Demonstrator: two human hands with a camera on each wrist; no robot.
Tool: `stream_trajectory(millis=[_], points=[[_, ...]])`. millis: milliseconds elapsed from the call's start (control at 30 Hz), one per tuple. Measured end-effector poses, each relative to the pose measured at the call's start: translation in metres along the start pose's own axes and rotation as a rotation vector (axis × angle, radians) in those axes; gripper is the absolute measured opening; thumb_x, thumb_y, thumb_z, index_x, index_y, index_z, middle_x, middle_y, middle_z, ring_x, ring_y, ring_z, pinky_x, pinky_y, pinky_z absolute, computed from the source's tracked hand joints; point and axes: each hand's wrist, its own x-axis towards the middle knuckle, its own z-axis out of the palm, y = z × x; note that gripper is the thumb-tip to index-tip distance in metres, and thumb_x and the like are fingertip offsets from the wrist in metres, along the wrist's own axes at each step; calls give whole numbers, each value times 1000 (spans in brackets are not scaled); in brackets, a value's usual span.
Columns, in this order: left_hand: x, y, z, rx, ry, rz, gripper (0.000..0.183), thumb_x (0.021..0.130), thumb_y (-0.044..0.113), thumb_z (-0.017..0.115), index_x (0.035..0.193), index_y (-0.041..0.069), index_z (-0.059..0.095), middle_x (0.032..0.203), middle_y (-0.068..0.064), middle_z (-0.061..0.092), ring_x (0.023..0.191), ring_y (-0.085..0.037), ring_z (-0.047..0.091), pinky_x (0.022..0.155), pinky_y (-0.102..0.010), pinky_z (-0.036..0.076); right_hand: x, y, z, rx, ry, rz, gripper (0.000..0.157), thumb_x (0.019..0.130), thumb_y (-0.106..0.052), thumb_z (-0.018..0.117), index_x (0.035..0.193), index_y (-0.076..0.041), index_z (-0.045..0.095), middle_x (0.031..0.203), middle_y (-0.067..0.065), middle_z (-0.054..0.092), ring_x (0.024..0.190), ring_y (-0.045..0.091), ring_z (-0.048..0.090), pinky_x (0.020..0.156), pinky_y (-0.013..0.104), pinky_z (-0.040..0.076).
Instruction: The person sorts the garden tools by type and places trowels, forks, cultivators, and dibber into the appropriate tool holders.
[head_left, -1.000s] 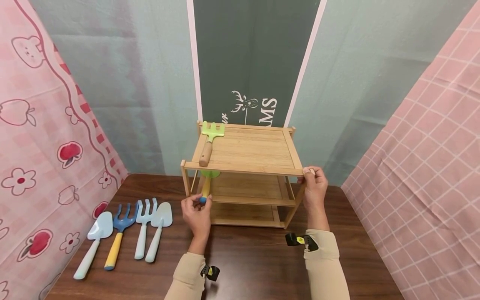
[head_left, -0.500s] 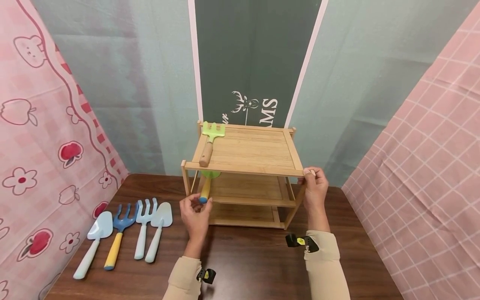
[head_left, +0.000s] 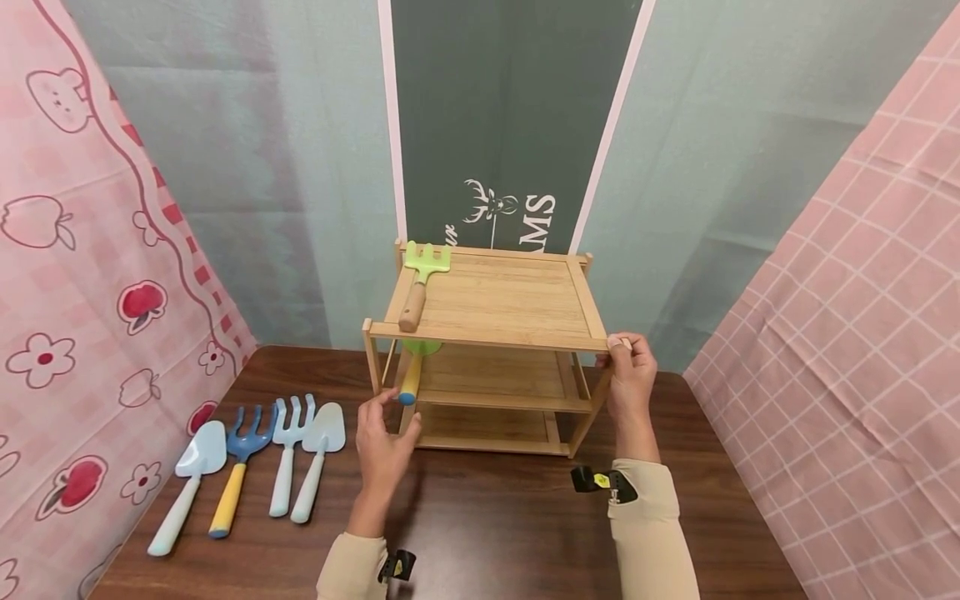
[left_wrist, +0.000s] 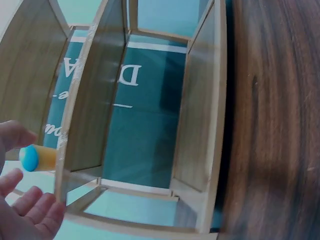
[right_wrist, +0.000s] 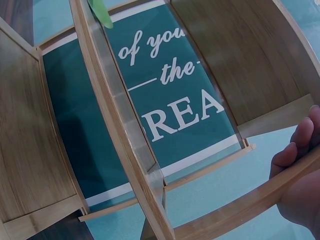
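Observation:
A three-tier wooden shelf rack (head_left: 495, 342) stands on the table. On its middle tier lies a garden tool with a yellow handle (head_left: 411, 375) and a green, rounded head partly hidden under the top tier. My left hand (head_left: 382, 442) is at the blue handle end, thumb and fingers spread apart, not gripping it. In the left wrist view that blue end (left_wrist: 30, 158) sits between the fingers and thumb. With my right hand (head_left: 632, 375) I grip the rack's front right top corner. A green hand fork (head_left: 420, 287) with a wooden handle rests on the top tier's left side.
Left of the rack lie a pale blue trowel (head_left: 191, 483), a blue fork with yellow handle (head_left: 238, 475), a pale blue fork (head_left: 287, 458) and another pale trowel (head_left: 318, 462). Patterned cloths hang around the brown table (head_left: 510, 525).
My left hand has let go of the yellow handle, its fingers parting and the hand drawing slightly back and left. The right hand keeps its grip on the corner.

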Motion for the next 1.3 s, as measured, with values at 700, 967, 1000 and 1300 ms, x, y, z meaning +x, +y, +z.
stream_trajectory(millis=[700,967,1000,1300], points=[[8,29,-42,315,-409,-48,54,70,17,80,118,1,58,111,-23,54,100,-41,49,80,-54,41,1,0,-1,-13,-5,4,16,89,3,53,77,-6,57,66,5,51,53,12,52,50,21,45],[9,34,-57,465,-666,-126,53,75,26,78,119,3,59,116,-25,52,109,-44,46,84,-62,35,0,0,-1,-2,-8,7,15,89,4,53,78,-6,57,66,5,52,53,13,52,50,22,45],[9,35,-59,475,-683,-134,53,75,26,77,119,2,60,116,-25,52,109,-44,46,84,-62,35,0,0,-1,-3,-8,8,15,89,4,52,78,-5,57,66,5,52,53,13,52,50,22,45],[7,34,-67,530,-734,-129,51,75,28,77,116,2,62,116,-26,52,104,-45,50,81,-60,38,2,0,-1,-15,0,11,15,89,4,52,78,-5,57,66,6,51,53,13,52,50,22,44]])
